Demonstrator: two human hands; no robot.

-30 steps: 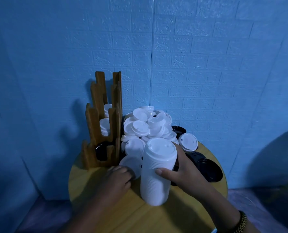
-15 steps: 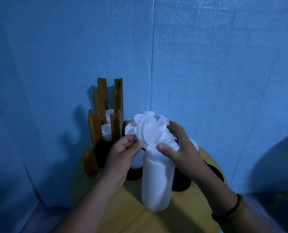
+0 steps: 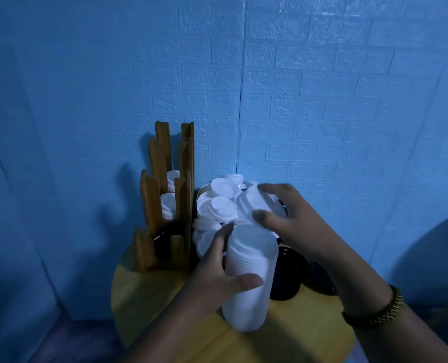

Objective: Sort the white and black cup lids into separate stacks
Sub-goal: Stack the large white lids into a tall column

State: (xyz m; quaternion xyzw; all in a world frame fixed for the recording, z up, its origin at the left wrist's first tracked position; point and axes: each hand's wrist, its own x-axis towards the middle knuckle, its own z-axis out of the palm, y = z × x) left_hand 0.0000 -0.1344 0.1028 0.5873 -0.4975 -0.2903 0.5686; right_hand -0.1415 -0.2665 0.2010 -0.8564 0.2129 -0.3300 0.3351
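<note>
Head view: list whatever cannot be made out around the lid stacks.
All in the head view:
- black lids: count hidden behind the white stack and right hand, and too dark.
- lid pinched by the right hand: motion-blurred; one or several unclear.
- rack bottom slot: too dark.
- white stack's left side: covered by left hand.

The stack of white lids (image 3: 249, 279) and the loose white lids (image 3: 221, 208) looked like thin, smooth plastic, the stack's side finely ribbed; the black lids (image 3: 287, 279) were glossier plastic. The rack (image 3: 160, 163) and table (image 3: 149, 305) showed matt, grained wood, the wall (image 3: 296, 100) a rough embossed brick pattern, and the bracelet (image 3: 380, 313) shiny gold-coloured metal links.
</note>
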